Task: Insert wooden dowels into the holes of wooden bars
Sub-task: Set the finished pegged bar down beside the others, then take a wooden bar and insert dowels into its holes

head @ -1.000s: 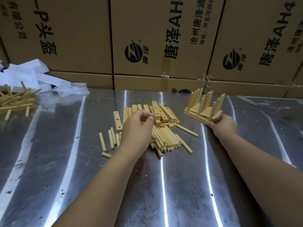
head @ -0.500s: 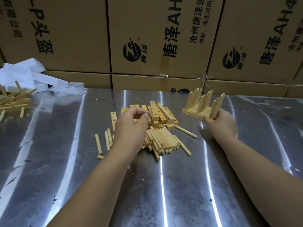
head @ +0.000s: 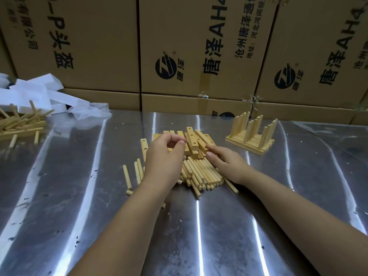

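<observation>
Left hand (head: 165, 154) fingers pinched, contents unclear; right hand (head: 225, 162) fingers spread on drilled bars (head: 192, 140); best grip one bar, hole up.

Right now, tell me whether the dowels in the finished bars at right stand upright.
Upright: the dowels rise in rows from flat bars.

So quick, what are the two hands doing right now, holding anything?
Left hand: curled above the wooden bars, thumb and fingertips nearly pinched; anything held cannot be told.
Right hand: open, fingers resting on the bars, gripping nothing.
</observation>
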